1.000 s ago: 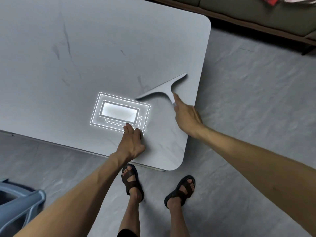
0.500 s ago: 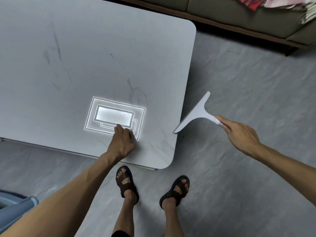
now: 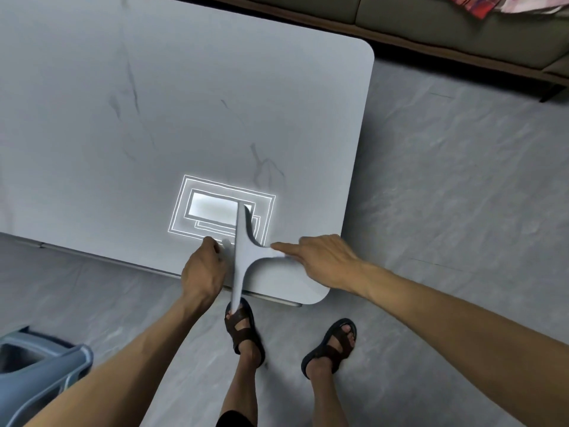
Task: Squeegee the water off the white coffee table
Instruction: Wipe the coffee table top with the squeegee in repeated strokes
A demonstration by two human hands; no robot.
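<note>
Right hand (image 3: 326, 260) grips squeegee (image 3: 241, 251) handle; left hand (image 3: 203, 272), half-curled, holds nothing and braces table (image 3: 184, 103). Keep blade flat, pressure even.

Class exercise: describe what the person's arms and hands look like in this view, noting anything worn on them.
Both arms are bare from the frame edge to the wrist: no sleeves in view. The left hand and right hand wear no gloves, and no watch, ring or bracelet shows on either. Both forearms are long and slim, entering from the bottom corners.
</note>
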